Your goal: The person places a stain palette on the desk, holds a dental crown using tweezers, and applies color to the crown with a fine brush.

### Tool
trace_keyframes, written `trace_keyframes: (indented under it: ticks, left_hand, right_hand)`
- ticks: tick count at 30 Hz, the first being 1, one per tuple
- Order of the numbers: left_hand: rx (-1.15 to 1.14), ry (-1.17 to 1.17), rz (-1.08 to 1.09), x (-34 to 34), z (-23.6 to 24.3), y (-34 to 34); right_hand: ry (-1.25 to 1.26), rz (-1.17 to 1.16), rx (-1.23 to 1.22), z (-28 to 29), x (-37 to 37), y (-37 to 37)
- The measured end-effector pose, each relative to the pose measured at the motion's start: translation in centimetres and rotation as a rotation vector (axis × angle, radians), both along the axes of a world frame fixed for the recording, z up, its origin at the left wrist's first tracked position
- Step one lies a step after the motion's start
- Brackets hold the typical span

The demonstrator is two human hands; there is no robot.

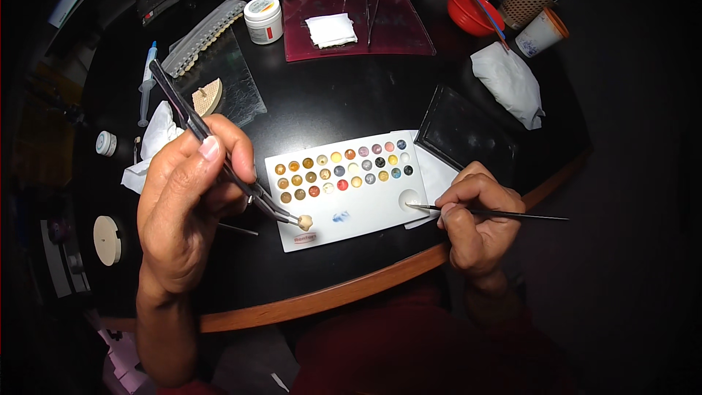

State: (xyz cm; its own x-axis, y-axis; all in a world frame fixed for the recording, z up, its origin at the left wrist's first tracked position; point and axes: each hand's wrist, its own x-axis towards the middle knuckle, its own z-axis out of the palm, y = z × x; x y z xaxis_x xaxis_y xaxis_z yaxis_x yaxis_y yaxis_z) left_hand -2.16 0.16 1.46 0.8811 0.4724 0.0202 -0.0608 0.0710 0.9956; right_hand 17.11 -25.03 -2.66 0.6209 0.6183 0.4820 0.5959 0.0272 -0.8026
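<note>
My left hand (175, 208) is closed around dark curved forceps (172, 93), whose tips grip a small cream-coloured dental crown (305, 222). The crown is above the near left part of a white palette (373, 221). Between the fingers of my right hand (482, 223) is a thin dark paintbrush (528, 216). Its tip is at the round well (410, 199) on the palette's right side. Rows of small coloured paint dots fill the palette's upper part, and a blue smear (341, 216) marks its lower middle.
Beyond the palette lie a dark red mat (314, 51) with folded white tissue (331, 30) and tweezers, a white jar (263, 20) and a red bowl (475, 13). A black tray (470, 128) sits right. Left are a shade guide (205, 35), syringe (148, 84) and round disc (107, 241).
</note>
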Motion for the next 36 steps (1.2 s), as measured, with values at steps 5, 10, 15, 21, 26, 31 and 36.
trace_keyframes:
  ticks: [5, 10, 15, 21, 26, 31, 36]
  left_hand:
    - [0.0, -0.006, 0.014, 0.2, -0.2, -0.1]
    - [-0.011, -0.015, -0.003, -0.1, 0.2, 0.0]
    - [-0.046, -0.022, -0.017, 0.1, 0.0, -0.1]
    - [-0.062, 0.003, -0.041, -0.1, 0.3, -0.2]
    - [-0.024, 0.028, -0.053, 0.2, 0.9, -0.2]
    - [-0.064, 0.029, -0.078, 0.0, 0.9, -0.2]
    - [0.006, 0.093, -0.045, 0.1, 1.4, -0.4]
  right_hand:
    - [0.041, -0.01, -0.016, 0.1, -0.1, -0.1]
    - [0.051, -0.021, 0.003, 0.3, -0.3, 0.0]
    - [0.047, -0.018, -0.02, 0.4, -0.1, -0.2]
    - [-0.192, 0.248, 0.095, 2.3, -1.5, 1.6]
    - [-0.299, 0.355, 0.166, 2.8, -3.0, 3.5]
    - [-0.308, 0.374, 0.135, 2.4, -3.2, 3.7]
    - [-0.307, 0.401, 0.113, 2.4, -3.3, 3.8]
